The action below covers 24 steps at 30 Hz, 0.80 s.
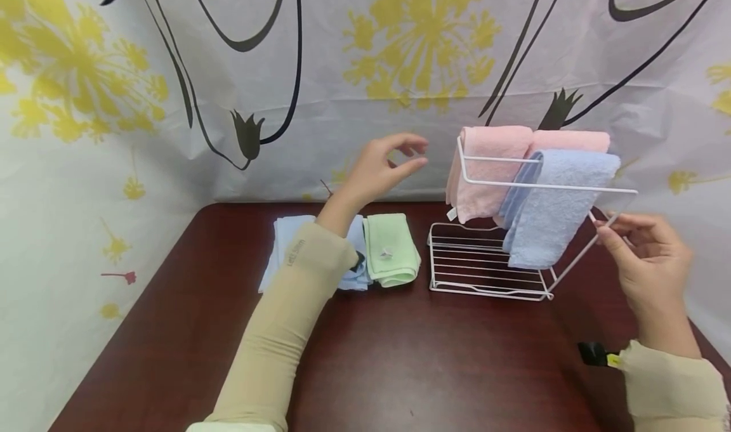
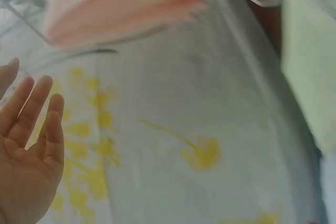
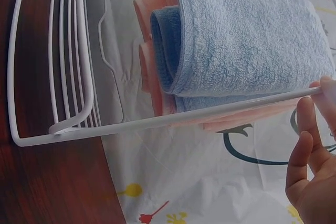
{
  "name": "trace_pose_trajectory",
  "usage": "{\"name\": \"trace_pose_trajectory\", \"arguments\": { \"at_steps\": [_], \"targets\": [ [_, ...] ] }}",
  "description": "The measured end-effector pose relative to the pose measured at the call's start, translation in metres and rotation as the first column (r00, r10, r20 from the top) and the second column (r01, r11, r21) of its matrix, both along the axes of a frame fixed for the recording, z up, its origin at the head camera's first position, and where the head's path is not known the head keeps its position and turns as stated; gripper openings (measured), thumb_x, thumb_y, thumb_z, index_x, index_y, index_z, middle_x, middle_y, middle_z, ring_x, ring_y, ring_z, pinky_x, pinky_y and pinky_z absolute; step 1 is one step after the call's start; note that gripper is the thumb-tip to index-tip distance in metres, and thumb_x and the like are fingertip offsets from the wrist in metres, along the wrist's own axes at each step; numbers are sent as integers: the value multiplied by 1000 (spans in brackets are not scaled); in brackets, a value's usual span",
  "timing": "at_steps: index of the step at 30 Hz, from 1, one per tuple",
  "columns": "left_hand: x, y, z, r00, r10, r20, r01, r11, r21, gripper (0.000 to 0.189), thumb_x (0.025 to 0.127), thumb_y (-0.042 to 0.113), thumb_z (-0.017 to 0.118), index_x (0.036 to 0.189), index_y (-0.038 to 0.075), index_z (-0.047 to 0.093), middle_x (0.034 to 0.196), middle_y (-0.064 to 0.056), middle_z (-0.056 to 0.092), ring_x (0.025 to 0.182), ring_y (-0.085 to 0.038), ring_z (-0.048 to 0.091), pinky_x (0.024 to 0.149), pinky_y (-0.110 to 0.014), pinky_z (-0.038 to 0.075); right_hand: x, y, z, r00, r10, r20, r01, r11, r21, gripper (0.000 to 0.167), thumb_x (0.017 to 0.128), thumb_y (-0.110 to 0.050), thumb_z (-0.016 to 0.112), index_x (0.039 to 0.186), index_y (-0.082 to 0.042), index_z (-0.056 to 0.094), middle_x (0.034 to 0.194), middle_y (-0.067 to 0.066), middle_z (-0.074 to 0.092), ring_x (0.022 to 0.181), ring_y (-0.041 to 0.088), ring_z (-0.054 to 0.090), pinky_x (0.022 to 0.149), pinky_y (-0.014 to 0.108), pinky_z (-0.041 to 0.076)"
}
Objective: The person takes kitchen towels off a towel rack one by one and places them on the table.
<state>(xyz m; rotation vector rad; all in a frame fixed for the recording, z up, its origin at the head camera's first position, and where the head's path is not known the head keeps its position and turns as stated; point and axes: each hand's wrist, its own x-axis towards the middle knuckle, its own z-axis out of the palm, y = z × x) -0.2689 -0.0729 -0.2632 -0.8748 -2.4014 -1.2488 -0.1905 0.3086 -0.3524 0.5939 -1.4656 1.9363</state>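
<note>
A white wire rack (image 1: 548, 186) stands on the table's right half, with towels draped over its upper bars. Two pink towels hang at the back, the left one (image 1: 491, 172) lower than the right one (image 1: 571, 141). In front of them hangs a folded light blue towel (image 1: 556, 210). My right hand (image 1: 651, 254) pinches the rack's slanting right side bar between thumb and fingers; the right wrist view shows fingertips on that bar (image 3: 157, 120). Raised left of the pink towels, my left hand (image 1: 379, 165) holds nothing, its fingers loosely bent and apart from the rack.
Folded light blue towels (image 1: 285, 242) lie at the table's back left, partly hidden by the left forearm. Beside them is a folded green towel (image 1: 391, 248) with a small white tag. A patterned sheet (image 1: 320, 83) hangs behind the dark red table (image 1: 457, 356).
</note>
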Motion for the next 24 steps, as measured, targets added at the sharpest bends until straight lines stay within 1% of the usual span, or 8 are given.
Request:
{"name": "trace_pose_trajectory", "arguments": {
  "at_steps": [4, 5, 7, 11, 15, 19, 21, 24],
  "targets": [
    [4, 24, 14, 997, -32, -74, 31, 999, -14, 33, 94, 25, 70, 125, 12, 67, 123, -2, 69, 108, -14, 61, 85, -21, 50, 1, 1, 0, 1000, 10, -9, -10, 1000, 5, 24, 81, 31, 55, 105, 26, 56, 87, 11, 73, 79, 16, 73, 72, 17, 57],
    [4, 30, 18, 996, -37, -86, 35, 999, -25, 34, 94, 25, 70, 125, 12, 67, 122, -1, 69, 107, -13, 61, 87, -20, 49, 1, 1, 0, 1000, 22, -12, -22, 1000, -3, 25, 80, 31, 54, 105, 26, 57, 87, 12, 73, 79, 16, 73, 72, 17, 58],
    [4, 41, 26, 994, -49, -99, 44, 998, -52, 35, 93, 25, 71, 125, 12, 67, 120, 0, 69, 107, -11, 60, 89, -18, 46, 0, 0, 1, 1000, 9, -6, -9, 1000, 2, 25, 81, 31, 54, 105, 26, 57, 86, 11, 73, 79, 16, 73, 71, 17, 58],
    [3, 64, 39, 995, -74, -64, 65, 989, -136, 37, 92, 28, 72, 127, 15, 65, 121, 3, 68, 108, -8, 59, 91, -14, 43, 0, 0, 2, 1000, -12, 5, 12, 1000, 15, 26, 80, 31, 55, 105, 26, 57, 86, 11, 72, 77, 15, 72, 70, 16, 57],
    [5, 81, 47, 993, -114, -37, 102, 966, -239, 41, 93, 32, 70, 131, 17, 63, 129, 6, 65, 113, -7, 58, 95, -10, 40, -1, 0, 3, 999, 32, -8, -33, 999, -23, 26, 79, 33, 53, 104, 26, 57, 84, 14, 72, 74, 17, 72, 69, 18, 58],
    [7, 93, 53, 986, -160, -58, 137, 949, -285, 43, 94, 30, 70, 134, 17, 61, 133, 5, 63, 116, -7, 57, 98, -11, 39, -1, -1, 4, 998, 55, -13, -55, 998, -39, 25, 79, 33, 55, 104, 27, 57, 85, 15, 72, 73, 19, 71, 68, 20, 58],
    [7, 100, 58, 984, -174, -45, 151, 936, -317, 45, 94, 30, 69, 136, 17, 59, 136, 5, 61, 118, -7, 57, 99, -11, 39, -2, -1, 4, 999, 47, -15, -48, 998, -28, 25, 79, 33, 55, 104, 27, 57, 85, 15, 72, 72, 18, 70, 68, 19, 58],
    [7, 112, 65, 982, -189, -8, 172, 907, -385, 48, 95, 33, 67, 140, 19, 55, 141, 7, 57, 121, -6, 54, 100, -8, 36, -1, 1, 3, 999, 37, -19, -37, 999, -22, 25, 79, 34, 52, 103, 28, 57, 84, 14, 72, 72, 18, 70, 68, 19, 58]
  ]
}}
